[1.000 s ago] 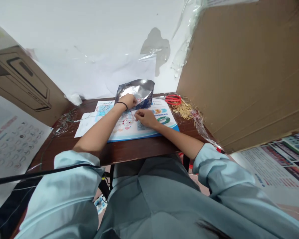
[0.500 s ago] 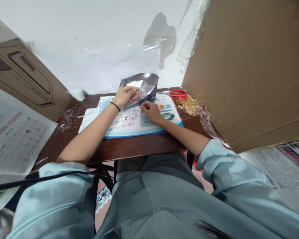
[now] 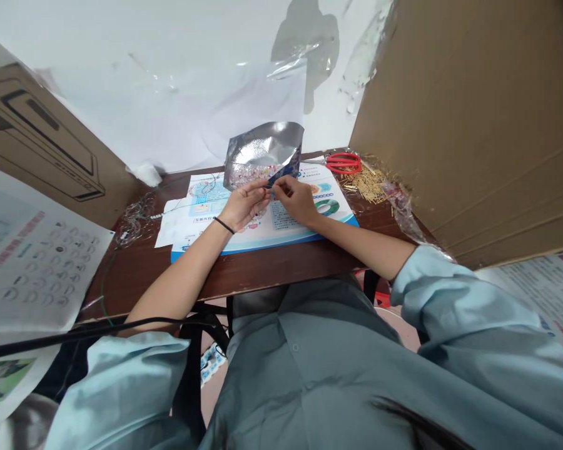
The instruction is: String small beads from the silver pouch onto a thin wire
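Observation:
My left hand (image 3: pixel 249 205), with a black band round the wrist, is closed in a pinch in front of an open pouch. My right hand (image 3: pixel 295 197) is closed too, its fingertips almost meeting the left ones. Whatever lies between the fingers is too small to make out. The silver-lined pouch (image 3: pixel 263 147) leans upright just behind both hands, and small pink, red and clear beads (image 3: pixel 249 175) lie inside it. A thin thread (image 3: pixel 181 209) with a few white beads runs from the left toward my left hand. Beneath my hands lies a printed sheet (image 3: pixel 286 222).
Red-handled scissors (image 3: pixel 343 163) and a pile of gold pins (image 3: pixel 368 185) lie at the right, beside a crumpled clear bag (image 3: pixel 406 215). Tangled clear thread (image 3: pixel 136 222) is at the left. Cardboard walls (image 3: pixel 455 125) flank the brown table (image 3: pixel 258 270), with a white wall behind.
My left hand has come out of the pouch mouth, toward me and to the right, and now meets my right hand. The beads in the pouch show more. The view has shifted slightly.

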Motion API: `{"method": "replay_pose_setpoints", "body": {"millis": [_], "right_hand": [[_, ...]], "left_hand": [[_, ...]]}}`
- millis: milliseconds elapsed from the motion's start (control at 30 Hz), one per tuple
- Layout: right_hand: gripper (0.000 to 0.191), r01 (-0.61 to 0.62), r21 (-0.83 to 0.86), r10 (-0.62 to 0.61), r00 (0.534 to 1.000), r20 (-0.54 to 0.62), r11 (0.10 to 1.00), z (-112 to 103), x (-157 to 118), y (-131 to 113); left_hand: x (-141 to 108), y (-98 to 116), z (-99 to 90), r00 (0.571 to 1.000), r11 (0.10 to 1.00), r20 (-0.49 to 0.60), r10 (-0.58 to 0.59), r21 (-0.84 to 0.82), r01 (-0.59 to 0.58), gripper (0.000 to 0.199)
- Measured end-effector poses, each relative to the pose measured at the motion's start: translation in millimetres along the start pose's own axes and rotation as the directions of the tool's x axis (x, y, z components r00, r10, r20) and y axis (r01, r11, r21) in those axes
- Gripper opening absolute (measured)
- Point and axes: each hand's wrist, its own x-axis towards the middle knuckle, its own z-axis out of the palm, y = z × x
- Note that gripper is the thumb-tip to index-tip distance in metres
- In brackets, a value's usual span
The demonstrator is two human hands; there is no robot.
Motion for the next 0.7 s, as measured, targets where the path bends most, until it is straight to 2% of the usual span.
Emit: {"method": "replay_pose_setpoints", "body": {"millis": [367,700], "right_hand": [[0.011,0.001,-0.019,0.000,1.000,0.021,1.000,-4.3,-4.9,-9.2],[0.013,0.065,0.029,-0.065,0.998,0.023,0.998,-2.7,-6.3,-4.8]], "left_hand": [[-3.2,2.8,4.9,1.000,0.999,0.009,-0.021,0.037,0.020,0.002],[-5.8,5.6,6.0,0.997,0.998,0.065,-0.052,-0.014,0.053,0.014]]}}
